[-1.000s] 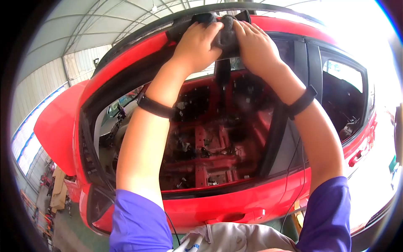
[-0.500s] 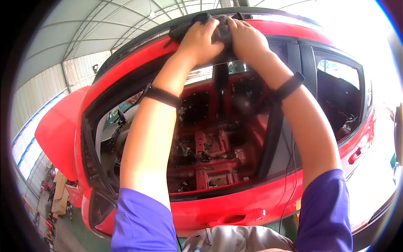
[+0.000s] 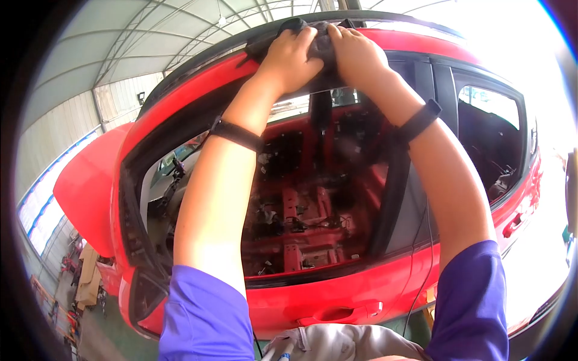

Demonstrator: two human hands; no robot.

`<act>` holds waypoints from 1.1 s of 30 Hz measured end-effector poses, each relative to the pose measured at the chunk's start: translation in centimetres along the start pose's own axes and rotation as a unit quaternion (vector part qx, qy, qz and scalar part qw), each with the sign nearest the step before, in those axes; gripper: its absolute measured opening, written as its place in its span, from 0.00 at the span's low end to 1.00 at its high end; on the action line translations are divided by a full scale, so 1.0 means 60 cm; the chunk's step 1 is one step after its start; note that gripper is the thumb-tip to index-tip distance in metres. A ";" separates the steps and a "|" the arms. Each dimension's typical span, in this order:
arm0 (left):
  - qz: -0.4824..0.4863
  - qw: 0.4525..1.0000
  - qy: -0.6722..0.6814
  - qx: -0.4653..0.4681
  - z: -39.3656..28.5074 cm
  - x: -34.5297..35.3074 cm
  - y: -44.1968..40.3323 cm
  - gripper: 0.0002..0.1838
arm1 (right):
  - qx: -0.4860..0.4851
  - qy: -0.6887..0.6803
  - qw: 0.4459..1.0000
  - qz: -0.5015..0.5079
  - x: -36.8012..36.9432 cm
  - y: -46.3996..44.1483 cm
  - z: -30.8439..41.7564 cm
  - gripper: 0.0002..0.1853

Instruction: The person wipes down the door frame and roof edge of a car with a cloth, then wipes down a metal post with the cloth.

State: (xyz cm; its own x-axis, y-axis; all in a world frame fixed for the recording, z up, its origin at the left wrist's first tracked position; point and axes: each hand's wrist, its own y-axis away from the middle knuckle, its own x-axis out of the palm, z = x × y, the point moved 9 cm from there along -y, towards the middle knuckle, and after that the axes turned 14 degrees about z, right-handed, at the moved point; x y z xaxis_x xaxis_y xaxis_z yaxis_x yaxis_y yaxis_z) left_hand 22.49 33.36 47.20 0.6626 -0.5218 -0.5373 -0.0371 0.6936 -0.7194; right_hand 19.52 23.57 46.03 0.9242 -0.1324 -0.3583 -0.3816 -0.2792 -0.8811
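Both of my arms reach up to the roof edge of a red car (image 3: 337, 292). A dark, soft-looking bundle (image 3: 325, 47) lies there; I cannot make out its kind. My left hand (image 3: 291, 60) grips its left side, with the thumb pointing inward across it. On the other side, my right hand (image 3: 359, 55) presses close with curled fingers. The hands nearly meet over the bundle and hide much of it. Below them is the front side window (image 3: 313, 150), through which the stripped cabin floor (image 3: 295, 222) shows.
A thin black cable (image 3: 415, 289) hangs down the car's side by my right arm. The bonnet (image 3: 90, 189) stands raised at the left. Cardboard (image 3: 89, 277) and tools lie on the floor beyond it. A door handle (image 3: 340, 313) sits near my waist.
The view has shifted slightly, so the car appears a little further right. Both hands keep their places on the dark bundle.
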 end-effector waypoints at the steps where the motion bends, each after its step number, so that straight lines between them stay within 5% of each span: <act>1: 0.018 1.000 -0.001 -0.021 0.002 0.001 -0.003 0.33 | -0.003 -0.014 1.000 0.004 0.004 -0.010 -0.007 0.26; 6: -0.013 1.000 0.002 -0.018 0.017 0.007 -0.016 0.31 | 0.013 -0.039 0.998 0.037 0.020 -0.035 -0.015 0.25; 11: -0.052 0.995 -0.026 0.086 -0.029 -0.008 0.031 0.32 | -0.028 -0.006 1.000 -0.012 0.005 0.018 0.010 0.27; 16: 0.067 0.995 -0.062 0.047 -0.050 -0.005 0.095 0.30 | -0.013 0.043 0.999 0.001 -0.017 0.063 0.038 0.29; 18: 0.041 0.994 -0.090 0.038 -0.040 -0.019 0.116 0.30 | 0.039 0.071 0.995 0.053 -0.005 0.048 0.061 0.39; 20: 0.091 0.991 -0.083 -0.049 0.001 -0.029 0.134 0.31 | 0.111 0.063 0.985 0.117 -0.007 0.028 0.095 0.47; 22: 0.152 0.973 -0.062 -0.159 0.050 -0.054 0.171 0.32 | 0.066 0.002 0.982 0.179 -0.003 -0.009 0.152 0.56; 26: 0.156 0.936 -0.044 -0.313 0.174 -0.119 0.292 0.34 | -0.053 -0.082 0.979 0.178 0.013 -0.073 0.306 0.50; 33: 0.084 0.893 -0.081 -0.435 0.279 -0.225 0.508 0.32 | -0.173 -0.145 0.966 0.129 0.012 -0.141 0.569 0.38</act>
State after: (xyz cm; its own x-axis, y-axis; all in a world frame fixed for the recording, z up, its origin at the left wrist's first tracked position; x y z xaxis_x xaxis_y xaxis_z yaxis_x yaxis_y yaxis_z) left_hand 24.91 69.87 39.91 0.6900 -0.3198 -0.6493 -0.6658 0.0712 -0.7427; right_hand 23.97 58.29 42.70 0.7443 0.0178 -0.6677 -0.5365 -0.5794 -0.6135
